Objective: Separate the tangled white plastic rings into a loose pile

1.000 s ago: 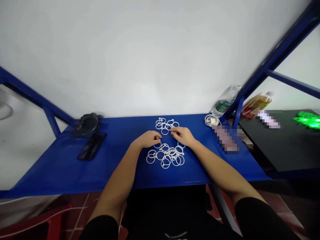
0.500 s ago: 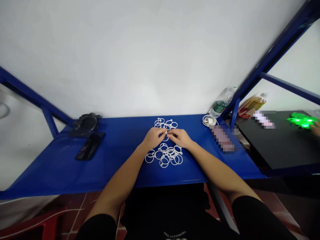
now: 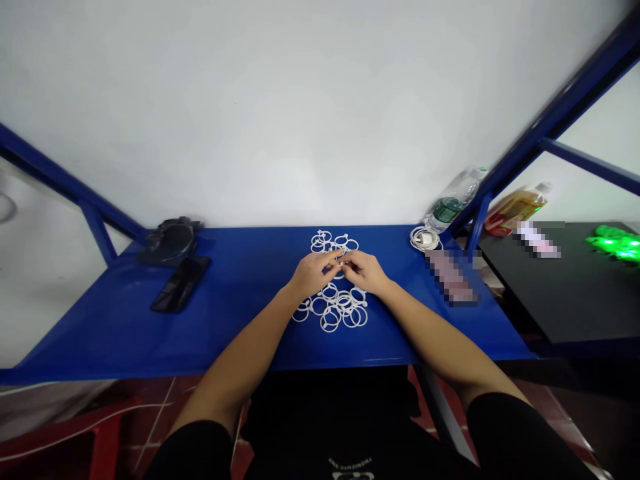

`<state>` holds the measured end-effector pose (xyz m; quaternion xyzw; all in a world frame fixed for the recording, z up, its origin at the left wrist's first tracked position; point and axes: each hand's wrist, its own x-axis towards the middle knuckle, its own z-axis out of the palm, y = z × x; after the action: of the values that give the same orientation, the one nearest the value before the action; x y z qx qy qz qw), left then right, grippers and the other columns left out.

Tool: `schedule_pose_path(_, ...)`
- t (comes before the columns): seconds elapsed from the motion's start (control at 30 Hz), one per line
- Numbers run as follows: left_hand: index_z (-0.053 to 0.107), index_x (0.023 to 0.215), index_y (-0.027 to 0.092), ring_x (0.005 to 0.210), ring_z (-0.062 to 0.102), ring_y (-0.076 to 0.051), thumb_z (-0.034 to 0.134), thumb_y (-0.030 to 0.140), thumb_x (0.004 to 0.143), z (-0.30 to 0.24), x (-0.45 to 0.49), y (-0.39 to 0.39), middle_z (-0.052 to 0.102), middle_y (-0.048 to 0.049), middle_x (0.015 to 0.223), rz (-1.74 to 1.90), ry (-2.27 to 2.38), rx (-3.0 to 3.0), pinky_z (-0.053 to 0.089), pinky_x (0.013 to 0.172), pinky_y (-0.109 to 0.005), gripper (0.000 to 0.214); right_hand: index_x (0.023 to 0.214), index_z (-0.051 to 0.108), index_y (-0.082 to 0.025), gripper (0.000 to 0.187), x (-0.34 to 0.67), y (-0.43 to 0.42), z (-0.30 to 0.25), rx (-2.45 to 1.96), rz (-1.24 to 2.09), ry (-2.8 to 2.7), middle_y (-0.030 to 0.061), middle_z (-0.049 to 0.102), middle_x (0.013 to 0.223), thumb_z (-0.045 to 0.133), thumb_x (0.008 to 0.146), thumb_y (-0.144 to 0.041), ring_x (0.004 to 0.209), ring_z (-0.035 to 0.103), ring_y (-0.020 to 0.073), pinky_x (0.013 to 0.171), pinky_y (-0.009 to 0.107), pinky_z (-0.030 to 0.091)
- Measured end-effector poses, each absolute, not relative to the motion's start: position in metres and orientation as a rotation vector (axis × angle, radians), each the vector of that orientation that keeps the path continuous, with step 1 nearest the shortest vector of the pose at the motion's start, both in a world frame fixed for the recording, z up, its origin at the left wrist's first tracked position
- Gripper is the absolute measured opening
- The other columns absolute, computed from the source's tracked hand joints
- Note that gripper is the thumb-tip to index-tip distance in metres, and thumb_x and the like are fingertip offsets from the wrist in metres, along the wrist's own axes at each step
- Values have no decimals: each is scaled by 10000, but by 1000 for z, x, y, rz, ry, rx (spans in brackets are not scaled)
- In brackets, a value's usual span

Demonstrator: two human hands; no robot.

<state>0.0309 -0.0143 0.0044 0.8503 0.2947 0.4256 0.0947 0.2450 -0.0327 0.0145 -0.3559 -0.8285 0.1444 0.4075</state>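
Observation:
Both hands meet over the middle of the blue table [image 3: 240,327]. My left hand [image 3: 311,275] is closed in a pinch, and my right hand [image 3: 369,273] pinches from the other side. Between their fingertips is a white ring [image 3: 339,275] with a small knob, its lower curve showing below the fingers; the fingers hide the rest. Nearer to me lies a loose cluster of several similar white rings [image 3: 330,319], many overlapping. Several more white rings [image 3: 345,239] lie just beyond my hands, partly covered by them.
A dark phone [image 3: 181,285] and a black round object [image 3: 173,243] lie at the left. On the right are a coiled white cable with a plug [image 3: 425,239], a water bottle [image 3: 453,203] and a blurred-out item [image 3: 453,277]. A black table [image 3: 550,293] bears a glowing green object [image 3: 617,245].
My hands stay together around the ring, with the left fingers stretched a little further over it. The view has shifted slightly. Another person's hand at the far right is out of view.

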Motion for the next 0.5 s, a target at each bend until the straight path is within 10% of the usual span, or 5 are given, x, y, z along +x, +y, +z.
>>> schedule_pose_path(0.37,682,1258,236,748,718,-137,726,200,891,8,41,-22,773,19,831,1179,864,2322,580,785,-301,372,802,669,-225,173,243,-34,18,-873,345,-2027,12,704,762,538,778,-113,691,655,157,679,277,509)
schedule_pose_path(0.5,693,1228,226,758,717,-149,766,246,890,10,37,-18,770,13,817,1259,926,2300,581,838,-327,347,979,713,-239,235,245,-32,19,-840,252,-2053,42,755,921,547,849,-136,863,702,196,832,346,563)
